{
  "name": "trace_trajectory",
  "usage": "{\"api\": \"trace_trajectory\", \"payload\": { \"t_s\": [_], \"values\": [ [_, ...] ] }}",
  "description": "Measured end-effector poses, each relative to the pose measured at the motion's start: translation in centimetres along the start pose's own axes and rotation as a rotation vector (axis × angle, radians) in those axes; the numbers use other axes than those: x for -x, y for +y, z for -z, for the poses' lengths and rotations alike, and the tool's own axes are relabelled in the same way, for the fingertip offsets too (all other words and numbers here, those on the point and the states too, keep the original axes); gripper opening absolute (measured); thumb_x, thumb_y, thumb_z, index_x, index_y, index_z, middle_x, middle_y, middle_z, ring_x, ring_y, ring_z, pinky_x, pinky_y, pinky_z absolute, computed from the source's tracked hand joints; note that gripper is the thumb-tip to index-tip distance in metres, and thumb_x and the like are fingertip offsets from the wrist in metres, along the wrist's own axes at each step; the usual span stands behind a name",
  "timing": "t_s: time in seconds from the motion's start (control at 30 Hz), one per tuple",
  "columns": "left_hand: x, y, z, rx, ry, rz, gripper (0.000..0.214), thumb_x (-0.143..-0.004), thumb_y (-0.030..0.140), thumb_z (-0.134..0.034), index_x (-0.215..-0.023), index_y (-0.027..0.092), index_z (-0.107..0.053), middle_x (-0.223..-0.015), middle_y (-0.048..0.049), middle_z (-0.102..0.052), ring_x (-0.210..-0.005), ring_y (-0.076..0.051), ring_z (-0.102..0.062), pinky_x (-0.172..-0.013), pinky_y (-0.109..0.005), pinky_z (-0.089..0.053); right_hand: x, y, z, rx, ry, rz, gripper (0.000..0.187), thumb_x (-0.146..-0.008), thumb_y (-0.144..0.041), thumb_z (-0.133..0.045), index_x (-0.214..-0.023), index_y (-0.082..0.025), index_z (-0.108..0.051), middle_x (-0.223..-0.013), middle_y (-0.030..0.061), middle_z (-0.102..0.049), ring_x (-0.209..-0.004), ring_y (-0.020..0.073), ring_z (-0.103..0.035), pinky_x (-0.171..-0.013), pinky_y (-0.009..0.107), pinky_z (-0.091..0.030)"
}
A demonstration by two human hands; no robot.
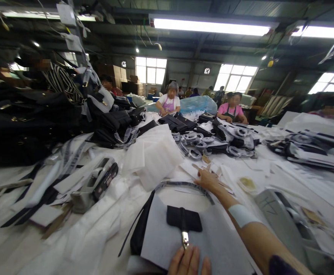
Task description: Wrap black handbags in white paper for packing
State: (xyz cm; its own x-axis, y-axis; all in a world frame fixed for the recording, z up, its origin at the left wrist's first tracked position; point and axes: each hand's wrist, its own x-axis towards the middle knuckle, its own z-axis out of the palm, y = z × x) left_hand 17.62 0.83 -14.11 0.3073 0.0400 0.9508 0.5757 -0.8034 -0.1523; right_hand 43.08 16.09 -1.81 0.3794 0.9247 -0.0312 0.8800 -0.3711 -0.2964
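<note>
In the head view a black handbag lies before me, a grey-white sheet over its front and its handle wrapped in clear film. On the sheet rests a black strap tab with a gold metal clasp. My left hand lies flat at the bottom edge, fingers stretched out just below the clasp. Across the bag, my right hand reaches out beyond the handle with fingers partly extended. It is at some white card pieces and small brown bits; exact contact is too blurred to tell.
A grey tape dispenser stands left, another right. White foam sheets lie behind the bag. Black bags are heaped left, film-wrapped handles further back. Co-workers sit across the table. A yellowish dish sits right.
</note>
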Motion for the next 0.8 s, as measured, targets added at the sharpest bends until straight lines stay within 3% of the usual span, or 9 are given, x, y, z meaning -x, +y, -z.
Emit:
{"api": "trace_trajectory", "payload": {
  "t_s": [0.1,0.23,0.33,0.4,0.5,0.6,0.7,0.8],
  "values": [
    [-1.3,-0.2,0.7,0.028,0.043,0.034,0.011,-0.095,0.020,-0.059,-0.095,0.023,-0.070,-0.085,0.0002,-0.077,-0.081,-0.013,-0.075,-0.102,-0.030,-0.051,-0.3,0.4,0.3,-0.081,0.021,-0.051,0.050,-0.063,-0.029,-0.080,-0.108,-0.014,-0.065,-0.112,0.0157,-0.069,-0.107,0.0344,-0.064,-0.092,0.046,-0.047],
    [-2.6,-0.6,1.6,0.095,0.071,0.067,0.017,-0.095,0.018,-0.056,-0.095,0.022,-0.072,-0.089,-0.0020,-0.077,-0.088,-0.015,-0.074,-0.105,-0.032,-0.049,0.9,2.4,4.8,-0.277,0.043,-0.005,0.060,-0.076,-0.040,-0.068,-0.129,-0.011,-0.058,-0.124,0.0179,-0.065,-0.109,0.0299,-0.065,-0.093,0.042,-0.050],
    [-2.9,-1.0,3.0,0.105,-0.050,0.001,0.022,-0.096,0.018,-0.051,-0.107,0.020,-0.070,-0.101,-0.0063,-0.075,-0.101,-0.018,-0.071,-0.107,-0.035,-0.047,4.3,2.7,8.5,-0.413,0.042,0.085,0.063,-0.082,-0.045,-0.062,-0.136,-0.015,-0.055,-0.135,0.0165,-0.061,-0.118,0.0307,-0.061,-0.099,0.044,-0.049],
    [-3.0,-1.4,4.1,0.130,-0.178,-0.030,0.030,-0.098,0.020,-0.046,-0.120,0.019,-0.065,-0.114,-0.0093,-0.072,-0.113,-0.021,-0.066,-0.108,-0.038,-0.044,8.0,1.5,9.7,-0.500,-0.017,0.185,0.066,-0.078,-0.050,-0.068,-0.135,-0.020,-0.058,-0.139,0.0131,-0.059,-0.121,0.0317,-0.059,-0.102,0.045,-0.047],
    [-3.3,-1.6,5.5,0.163,-0.354,-0.044,0.040,-0.100,0.024,-0.039,-0.135,0.016,-0.056,-0.129,-0.0121,-0.064,-0.123,-0.025,-0.058,-0.107,-0.041,-0.043,14.7,-1.7,8.8,-0.529,-0.239,0.405,0.062,-0.071,-0.049,-0.079,-0.127,-0.026,-0.066,-0.139,0.0098,-0.059,-0.130,0.0345,-0.051,-0.112,0.051,-0.037],
    [-3.7,-1.5,6.4,0.241,-0.487,0.002,0.038,-0.100,0.023,-0.039,-0.134,0.015,-0.055,-0.115,-0.0108,-0.068,-0.107,-0.024,-0.064,-0.094,-0.039,-0.050,20.0,-4.2,5.9,-0.427,-0.406,0.516,0.052,-0.072,-0.036,-0.079,-0.122,-0.029,-0.068,-0.135,0.0078,-0.062,-0.131,0.0322,-0.049,-0.115,0.051,-0.033],
    [-4.1,-1.4,6.9,0.348,-0.560,0.039,0.029,-0.100,0.021,-0.041,-0.121,0.015,-0.061,-0.095,-0.0072,-0.068,-0.087,-0.021,-0.064,-0.081,-0.038,-0.053,22.1,-4.5,3.1,-0.359,-0.424,0.505,0.049,-0.075,-0.029,-0.074,-0.124,-0.027,-0.068,-0.133,0.0099,-0.062,-0.129,0.0318,-0.050,-0.114,0.054,-0.034],
    [-4.5,-2.1,7.5,0.404,-0.510,-0.015,0.028,-0.100,0.017,-0.040,-0.118,0.013,-0.061,-0.101,-0.0100,-0.068,-0.095,-0.021,-0.063,-0.086,-0.039,-0.052,22.3,-3.7,2.0,-0.345,-0.407,0.538,0.047,-0.081,-0.032,-0.070,-0.128,-0.026,-0.066,-0.135,0.0114,-0.060,-0.130,0.0320,-0.049,-0.113,0.054,-0.035]
  ]
}}
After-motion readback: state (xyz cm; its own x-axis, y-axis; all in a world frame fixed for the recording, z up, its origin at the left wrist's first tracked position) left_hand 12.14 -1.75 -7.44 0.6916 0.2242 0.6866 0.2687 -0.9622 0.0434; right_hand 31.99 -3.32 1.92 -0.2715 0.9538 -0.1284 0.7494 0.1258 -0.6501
